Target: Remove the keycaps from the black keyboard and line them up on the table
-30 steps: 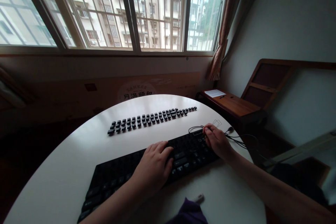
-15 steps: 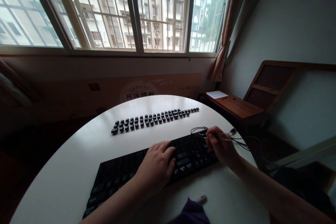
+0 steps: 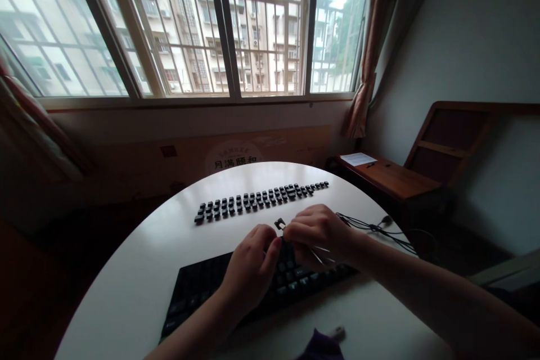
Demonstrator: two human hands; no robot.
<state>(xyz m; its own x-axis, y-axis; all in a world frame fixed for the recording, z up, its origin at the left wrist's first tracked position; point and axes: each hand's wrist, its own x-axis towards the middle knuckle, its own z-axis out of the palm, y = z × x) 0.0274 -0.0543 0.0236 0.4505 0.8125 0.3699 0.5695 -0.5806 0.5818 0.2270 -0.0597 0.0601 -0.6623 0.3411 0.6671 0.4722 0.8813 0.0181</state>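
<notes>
A black keyboard (image 3: 219,295) lies on the round white table (image 3: 139,281) in front of me. My left hand (image 3: 248,270) rests on its middle, fingers curled and meeting the right hand. My right hand (image 3: 316,233) is closed on a thin wire keycap puller (image 3: 321,254), with a small black keycap (image 3: 279,224) at its tip just above the keyboard. Several removed black keycaps (image 3: 261,200) are lined up in rows on the table beyond the keyboard.
The keyboard's black cable (image 3: 371,228) trails off the table's right side. A wooden side table (image 3: 392,177) with a paper sheet (image 3: 358,158) stands at the right. A purple cloth (image 3: 318,346) lies at the near edge. The window (image 3: 189,28) is behind.
My right hand picked up the wire puller at the keyboard's right end and moved left to the middle, where it meets my left hand with a keycap at its tip. The view shifted slightly.
</notes>
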